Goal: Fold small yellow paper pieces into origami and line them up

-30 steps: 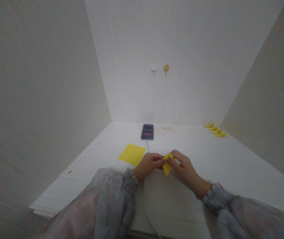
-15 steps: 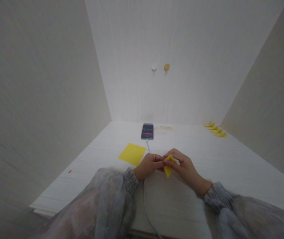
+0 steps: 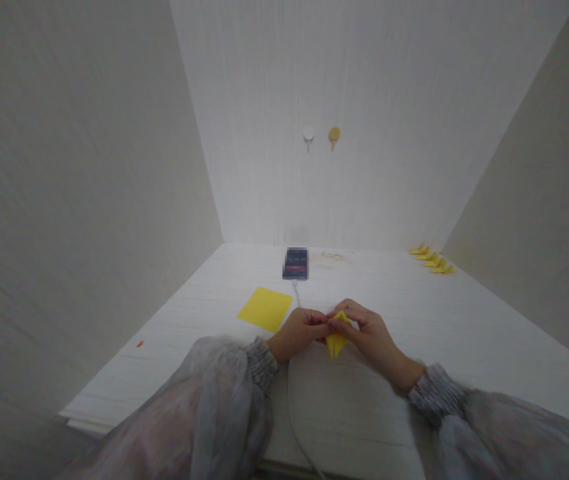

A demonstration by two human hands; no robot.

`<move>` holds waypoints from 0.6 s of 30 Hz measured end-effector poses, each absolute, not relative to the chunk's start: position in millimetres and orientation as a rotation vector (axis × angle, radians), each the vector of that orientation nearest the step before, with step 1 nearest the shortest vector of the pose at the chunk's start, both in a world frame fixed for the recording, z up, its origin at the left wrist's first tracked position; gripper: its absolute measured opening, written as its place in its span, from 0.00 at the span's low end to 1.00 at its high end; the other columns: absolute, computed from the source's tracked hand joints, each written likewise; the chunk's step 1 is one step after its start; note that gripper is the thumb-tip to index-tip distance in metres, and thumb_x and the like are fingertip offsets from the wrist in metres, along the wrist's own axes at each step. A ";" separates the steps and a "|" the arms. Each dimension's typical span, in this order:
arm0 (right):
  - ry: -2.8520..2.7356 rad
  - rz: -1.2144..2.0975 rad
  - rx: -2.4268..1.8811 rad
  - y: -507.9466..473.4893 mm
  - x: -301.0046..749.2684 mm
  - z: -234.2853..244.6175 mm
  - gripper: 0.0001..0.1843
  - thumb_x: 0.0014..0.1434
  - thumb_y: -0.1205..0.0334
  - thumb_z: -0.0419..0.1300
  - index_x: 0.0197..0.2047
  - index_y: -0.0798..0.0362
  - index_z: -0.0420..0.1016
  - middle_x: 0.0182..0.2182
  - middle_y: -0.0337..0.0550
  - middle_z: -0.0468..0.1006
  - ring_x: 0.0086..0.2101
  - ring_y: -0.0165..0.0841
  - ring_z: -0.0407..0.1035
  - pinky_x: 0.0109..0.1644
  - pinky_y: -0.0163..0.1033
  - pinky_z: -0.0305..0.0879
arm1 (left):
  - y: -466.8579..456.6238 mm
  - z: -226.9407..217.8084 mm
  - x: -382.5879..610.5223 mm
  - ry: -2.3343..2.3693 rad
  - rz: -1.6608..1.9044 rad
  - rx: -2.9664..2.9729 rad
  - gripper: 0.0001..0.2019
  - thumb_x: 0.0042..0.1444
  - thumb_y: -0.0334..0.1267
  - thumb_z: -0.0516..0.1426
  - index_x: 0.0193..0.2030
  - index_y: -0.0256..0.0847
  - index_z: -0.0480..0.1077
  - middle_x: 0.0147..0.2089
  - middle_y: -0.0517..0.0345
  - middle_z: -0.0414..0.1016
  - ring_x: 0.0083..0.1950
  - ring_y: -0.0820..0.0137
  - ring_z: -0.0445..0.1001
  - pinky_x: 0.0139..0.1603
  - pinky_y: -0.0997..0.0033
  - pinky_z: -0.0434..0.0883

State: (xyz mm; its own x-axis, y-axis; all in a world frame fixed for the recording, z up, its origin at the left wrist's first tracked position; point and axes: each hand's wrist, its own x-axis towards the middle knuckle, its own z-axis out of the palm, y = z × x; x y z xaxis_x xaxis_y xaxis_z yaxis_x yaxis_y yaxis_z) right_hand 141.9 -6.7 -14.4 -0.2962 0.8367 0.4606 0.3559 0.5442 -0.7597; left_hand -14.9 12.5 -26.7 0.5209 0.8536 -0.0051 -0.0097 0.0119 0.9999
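Note:
A small piece of folded yellow paper [image 3: 336,344] is pinched between both hands over the near part of the table. My left hand [image 3: 302,331], with a ring on one finger, grips its left edge. From the right, my right hand [image 3: 368,333] closes on it, the thumb lying across the front face. Its lower part tapers to a point with a slit up the middle; the fingers cover some of the upper part. Just left of my left hand lies a flat yellow sheet of paper [image 3: 264,309].
A dark, pixelated device [image 3: 296,264] with a white cable [image 3: 292,407] lies near the back wall. Several folded yellow paper figures [image 3: 433,260] line the back right corner. A small orange scrap [image 3: 140,344] lies at left. Two hooks [image 3: 334,135] are on the wall.
The folded paper has turned slightly in my fingers, and a slit now shows down its lower part. Both hands stay in nearly the same place.

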 end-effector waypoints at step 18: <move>-1.850 0.680 -0.985 -4.5 140.6 -17.7 0.08 0.52 0.58 0.56 0.30 0.51 0.73 0.28 0.41 0.69 0.31 0.31 0.66 0.34 0.35 0.63 | 14.7 -33.0 -14.0 0.805 0.790 1.366 0.15 0.39 0.46 0.59 0.28 0.33 0.72 0.25 0.58 0.71 0.27 0.74 0.69 0.33 0.73 0.67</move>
State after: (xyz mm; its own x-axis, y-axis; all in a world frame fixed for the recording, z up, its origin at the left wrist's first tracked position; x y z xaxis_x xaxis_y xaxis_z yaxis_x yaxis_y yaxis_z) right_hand 140.6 -4.5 -17.7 -0.2732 0.8460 0.4580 0.3482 0.5308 -0.7727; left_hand -14.0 14.7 -33.0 0.5136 0.8574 -0.0327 -0.0169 0.0483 0.9987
